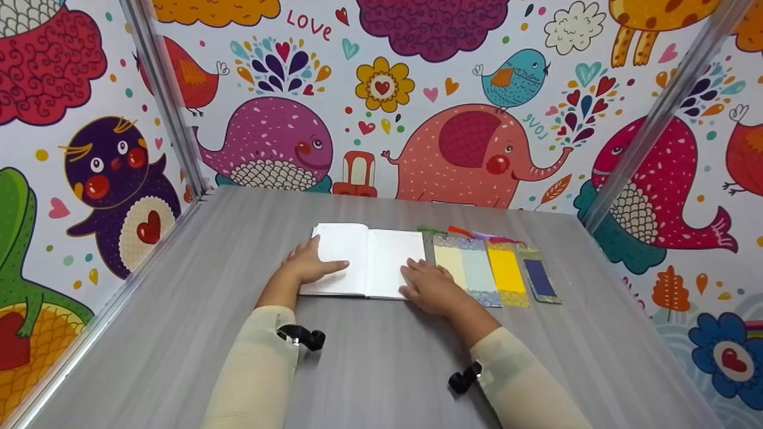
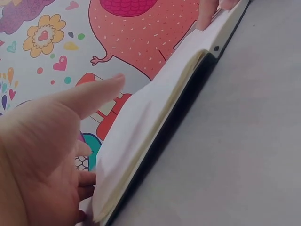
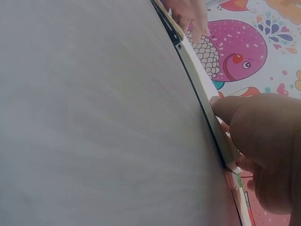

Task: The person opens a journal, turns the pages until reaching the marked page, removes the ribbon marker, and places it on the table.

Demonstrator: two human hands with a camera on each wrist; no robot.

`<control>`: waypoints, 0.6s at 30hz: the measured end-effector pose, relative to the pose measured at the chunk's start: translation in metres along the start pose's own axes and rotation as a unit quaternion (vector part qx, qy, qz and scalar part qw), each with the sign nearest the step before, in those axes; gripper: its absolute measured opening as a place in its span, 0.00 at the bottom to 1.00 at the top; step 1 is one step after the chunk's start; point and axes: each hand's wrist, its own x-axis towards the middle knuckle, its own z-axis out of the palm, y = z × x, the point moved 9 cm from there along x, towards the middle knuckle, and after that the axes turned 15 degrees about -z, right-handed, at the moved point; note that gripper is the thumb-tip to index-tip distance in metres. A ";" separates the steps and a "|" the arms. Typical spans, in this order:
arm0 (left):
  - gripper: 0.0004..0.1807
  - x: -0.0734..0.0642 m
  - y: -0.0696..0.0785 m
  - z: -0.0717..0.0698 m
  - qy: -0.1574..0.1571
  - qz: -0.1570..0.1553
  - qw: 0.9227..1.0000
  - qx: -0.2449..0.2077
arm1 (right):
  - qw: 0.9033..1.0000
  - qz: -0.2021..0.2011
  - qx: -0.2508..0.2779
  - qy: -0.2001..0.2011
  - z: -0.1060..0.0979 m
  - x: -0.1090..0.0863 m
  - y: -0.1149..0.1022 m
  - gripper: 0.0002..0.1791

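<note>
An open notebook point(image 1: 387, 256) with blank white pages and a dark cover lies on the table. My left hand point(image 1: 304, 263) is at its left edge, the thumb stretched out above the left page. In the left wrist view that thumb point(image 2: 96, 94) is straight, and the other fingers are partly hidden beside the book. At the lower right corner, my right hand point(image 1: 434, 287) rests on the right page's edge. The right wrist view has its thumb point(image 3: 225, 107) touching the page edge; the remaining fingers are partly hidden.
Several tasselled bookmarks lie right of the notebook: cream point(image 1: 450, 262), pale blue point(image 1: 478, 271), yellow point(image 1: 508, 271) and dark blue point(image 1: 540, 279). The grey table point(image 1: 369, 363) meets a cartoon-printed wall point(image 1: 381, 155) at the back, with printed panels and metal posts point(image 1: 164, 98) at the sides.
</note>
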 end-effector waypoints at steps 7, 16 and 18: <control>0.68 0.000 0.002 -0.006 0.003 -0.007 0.999 -0.045 | 1.000 0.001 -0.001 0.000 0.003 0.001 0.003 0.39; 0.60 -0.020 0.031 -0.026 0.006 0.060 0.995 -0.080 | 1.000 0.001 -0.007 0.000 0.002 0.001 0.002 0.39; 0.58 -0.026 0.039 -0.031 0.006 0.081 0.992 -0.099 | 1.000 0.000 -0.005 0.001 0.001 0.001 0.002 0.38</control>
